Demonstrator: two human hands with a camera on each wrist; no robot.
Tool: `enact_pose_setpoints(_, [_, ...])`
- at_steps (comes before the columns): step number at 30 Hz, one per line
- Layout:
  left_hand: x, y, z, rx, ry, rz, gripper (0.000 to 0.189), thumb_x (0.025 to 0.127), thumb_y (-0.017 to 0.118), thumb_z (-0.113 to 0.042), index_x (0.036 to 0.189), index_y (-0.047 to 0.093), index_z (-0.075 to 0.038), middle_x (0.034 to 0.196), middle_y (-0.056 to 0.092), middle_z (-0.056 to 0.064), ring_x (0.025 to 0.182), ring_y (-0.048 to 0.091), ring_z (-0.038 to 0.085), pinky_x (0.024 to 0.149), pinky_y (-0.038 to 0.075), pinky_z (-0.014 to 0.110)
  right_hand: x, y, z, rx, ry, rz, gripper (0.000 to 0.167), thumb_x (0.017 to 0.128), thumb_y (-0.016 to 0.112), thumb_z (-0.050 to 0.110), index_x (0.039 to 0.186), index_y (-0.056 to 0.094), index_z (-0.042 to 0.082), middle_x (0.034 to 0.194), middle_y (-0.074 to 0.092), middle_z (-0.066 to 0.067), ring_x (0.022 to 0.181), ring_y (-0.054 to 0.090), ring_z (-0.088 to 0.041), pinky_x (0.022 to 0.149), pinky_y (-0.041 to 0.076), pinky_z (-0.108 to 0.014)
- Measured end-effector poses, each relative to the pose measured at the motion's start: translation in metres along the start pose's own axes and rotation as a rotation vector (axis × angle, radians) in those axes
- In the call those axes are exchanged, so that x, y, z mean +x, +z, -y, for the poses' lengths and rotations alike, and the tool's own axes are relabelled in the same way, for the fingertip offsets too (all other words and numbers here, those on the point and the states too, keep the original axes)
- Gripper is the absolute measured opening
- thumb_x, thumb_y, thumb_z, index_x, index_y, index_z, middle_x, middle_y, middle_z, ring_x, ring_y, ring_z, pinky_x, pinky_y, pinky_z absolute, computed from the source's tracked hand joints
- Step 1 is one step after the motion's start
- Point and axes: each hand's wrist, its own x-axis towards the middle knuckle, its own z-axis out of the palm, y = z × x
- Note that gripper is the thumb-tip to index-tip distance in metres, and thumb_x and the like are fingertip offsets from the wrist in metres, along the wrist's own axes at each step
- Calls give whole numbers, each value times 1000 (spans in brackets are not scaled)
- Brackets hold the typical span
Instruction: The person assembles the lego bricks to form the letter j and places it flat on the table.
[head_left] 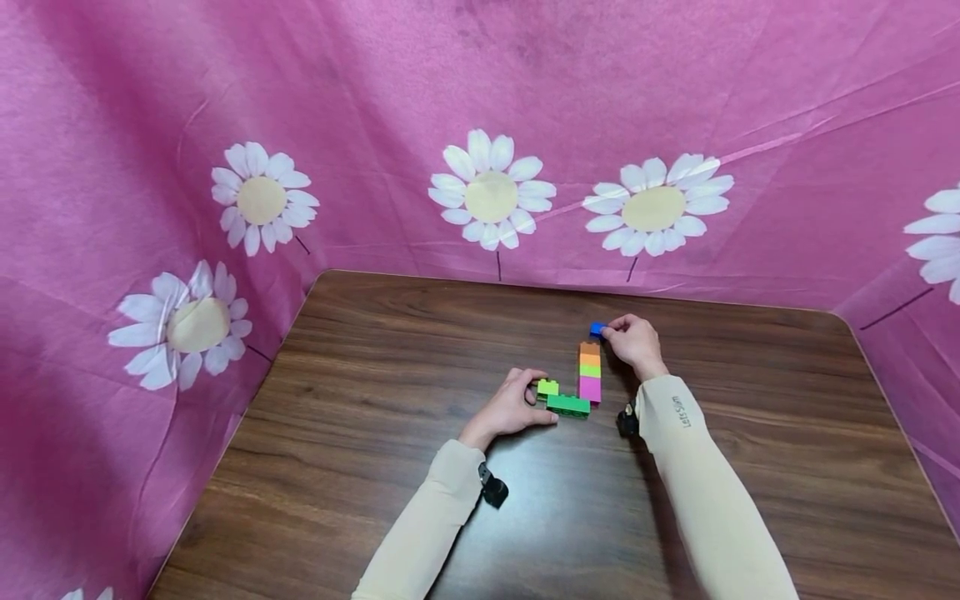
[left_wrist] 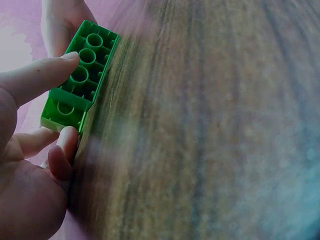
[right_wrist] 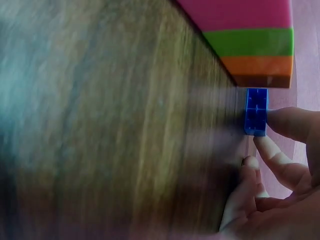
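On the table, my left hand (head_left: 512, 406) is around a long green toy building brick (head_left: 567, 406) and a small lime brick (head_left: 547, 387) beside it. Its thumb lies against the green brick's hollow side, while other fingers touch the lime one, as the left wrist view shows. My right hand (head_left: 636, 342) pinches a small blue brick (right_wrist: 256, 112) between thumb and index finger, its hollow underside facing the right wrist camera. Just beyond the far end of a row of pink, lime and orange bricks (head_left: 590, 387) is that blue brick. The row's near end stands by the green brick.
The brown wood-grain table (head_left: 337, 400) extends around both arms. Behind it and along the left hangs a pink cloth (head_left: 375, 100) with large white daisies. A black wrist device (head_left: 493, 487) is strapped on the left, another (head_left: 628, 421) on the right.
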Motion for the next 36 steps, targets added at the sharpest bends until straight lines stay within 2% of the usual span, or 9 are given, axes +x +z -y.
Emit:
enact_pose_setpoints(12, [0,0,0,14,1,2,67,76,82,-23,134,52,-10,104,47,5,80,44,8,82,38,25,1,9,3,-58,-55,19,31,94,56,28,108,63,1,101,63,-17,93,55,-30,82,41,-38])
enact_pose_setpoints(24, [0,-2,0,6,7,7,67,76,82,-22,135,51,-9,103,46,6,79,43,8,79,37,23,0,6,2,-11,-26,83,35,96,55,33,111,62,1,107,60,-17,95,51,-29,77,40,-33])
enact_pose_setpoints(36, [-1,0,2,11,-6,4,68,75,82,-24,135,52,-11,100,45,4,79,44,9,77,38,23,-1,8,1,-8,-33,52,32,95,58,30,108,63,2,102,61,-15,95,52,-29,78,39,-32])
